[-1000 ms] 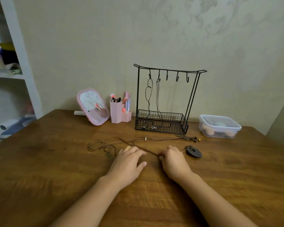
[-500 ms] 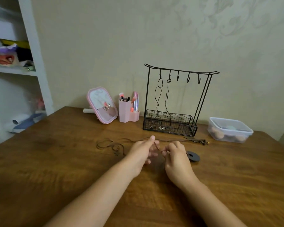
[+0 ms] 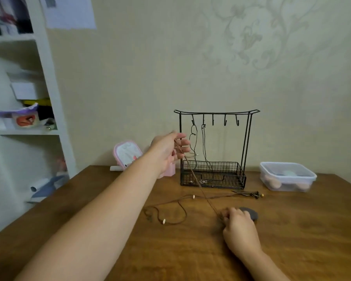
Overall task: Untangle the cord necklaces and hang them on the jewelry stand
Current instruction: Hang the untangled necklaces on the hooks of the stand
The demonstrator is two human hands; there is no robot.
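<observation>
Left hand (image 3: 167, 151) raised, fingers pinching a brown cord necklace (image 3: 199, 185) drawn taut down to the right hand (image 3: 238, 224), which grips its lower end on the desk (image 3: 292, 230). Just beyond the left fingers: black jewelry stand (image 3: 215, 151), two dark cords hung. Dark disc pendant (image 3: 251, 213) just past the right fingers; loose cord loops (image 3: 170, 211) between the hands.

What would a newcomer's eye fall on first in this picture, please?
Most striking is the left hand, raised at centre and pinching a brown cord that runs taut down to the right hand low on the wooden table. Behind it, against the wall, the black wire stand carries two dark cords on its leftmost hooks. More brown cord with pale beads lies looped on the table below the left hand.
</observation>
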